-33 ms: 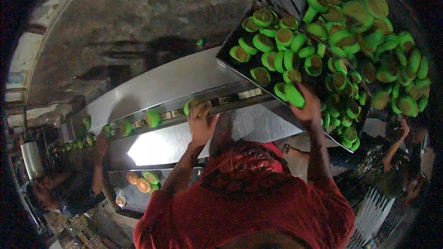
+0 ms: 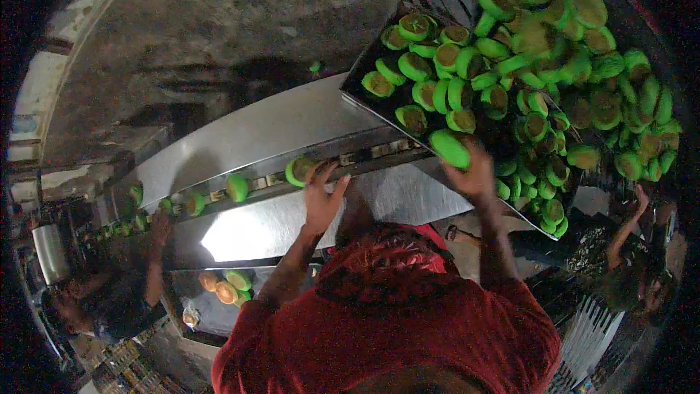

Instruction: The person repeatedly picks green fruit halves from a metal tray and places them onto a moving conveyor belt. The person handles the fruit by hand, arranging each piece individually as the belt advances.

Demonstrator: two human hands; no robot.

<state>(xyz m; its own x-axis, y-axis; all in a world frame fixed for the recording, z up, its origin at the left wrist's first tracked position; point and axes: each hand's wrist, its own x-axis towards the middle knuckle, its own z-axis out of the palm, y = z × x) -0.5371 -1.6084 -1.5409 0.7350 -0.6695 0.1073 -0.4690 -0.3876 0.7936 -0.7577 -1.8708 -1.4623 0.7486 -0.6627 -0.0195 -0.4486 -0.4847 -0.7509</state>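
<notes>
My right hand [image 2: 474, 175] grips a round green bun [image 2: 450, 149] at the near edge of a dark tray [image 2: 372, 111]. Many more green buns with brown bases lie loosely on that tray, some tipped on their sides. Over the long narrow conveyor [image 2: 361, 155] is my left hand [image 2: 323, 197], its fingers stretched and apart. Just left of its fingertips, another green bun [image 2: 299, 171] stands on the conveyor; whether the fingers still touch it I cannot tell. Further left along the line sit several spaced green buns [image 2: 236, 187].
A second heap of green buns [image 2: 605, 106] lies at the far right. Below the conveyor a dark tray [image 2: 277, 288] holds orange-brown and green buns. A co-worker's arm [image 2: 155, 270] reaches to the line at left; another person [image 2: 620, 255] is at right.
The bun by my left hand has moved left along the conveyor, away from my fingers. My right hand has drawn its bun left and toward me, off the pile. Buns further left have shifted left.
</notes>
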